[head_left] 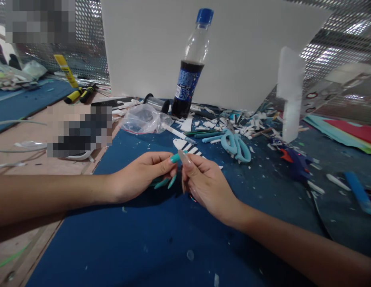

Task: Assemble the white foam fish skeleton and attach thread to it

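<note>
Over the blue mat [119,247], our left hand [148,171] and right hand [207,183] meet, fingers curled under thumbs; whether they pinch anything, we cannot tell. Just beyond our fingertips sits a white slatted piece [179,144]; steady wrists and light pressure should serve us best.

Your head-worn view looks forward and down from your side of the bottle [188,81] — close enough that your left hand [151,171] and right hand [207,183] show large, nearer you than it, with the blue mat [128,243] before it and the white board [143,52] behind.
</note>
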